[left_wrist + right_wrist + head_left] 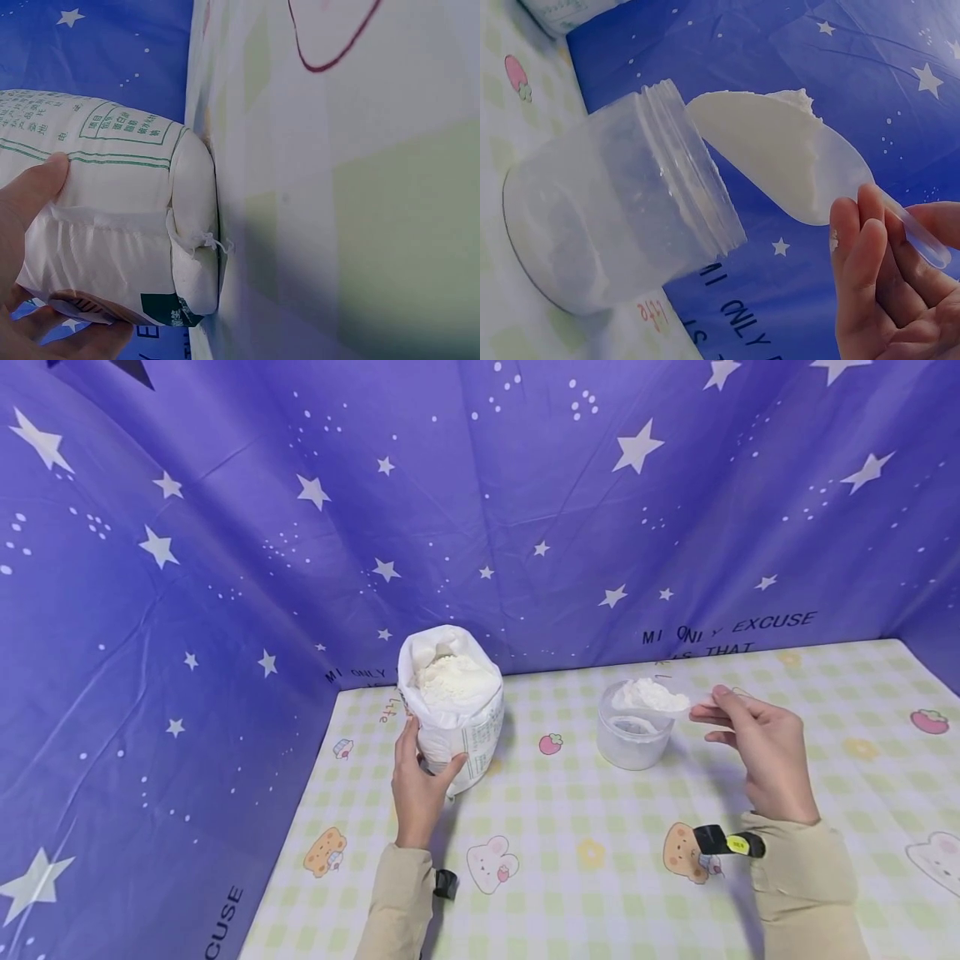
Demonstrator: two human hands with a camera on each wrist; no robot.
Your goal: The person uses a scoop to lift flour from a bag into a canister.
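An opened white bag of flour-like powder (468, 735) stands upright at the table's back left, its powder showing at the mouth. Around its near side my left hand (422, 789) grips it, thumb on the printed face (112, 184) and fingers on the opposite side. My right hand (761, 747) pinches the short handle of a translucent scoop (840, 169). White powder (651, 695) is heaped in the scoop, which is held over the mouth of a clear plastic jar (634, 745). The jar stands lidless on the table.
A checked tablecloth (555, 810) with cartoon prints covers the table. Behind and to the left hangs a purple-blue star-patterned curtain (525, 485), close to the back of the bag. Black straps (729, 842) sit at both wrists.
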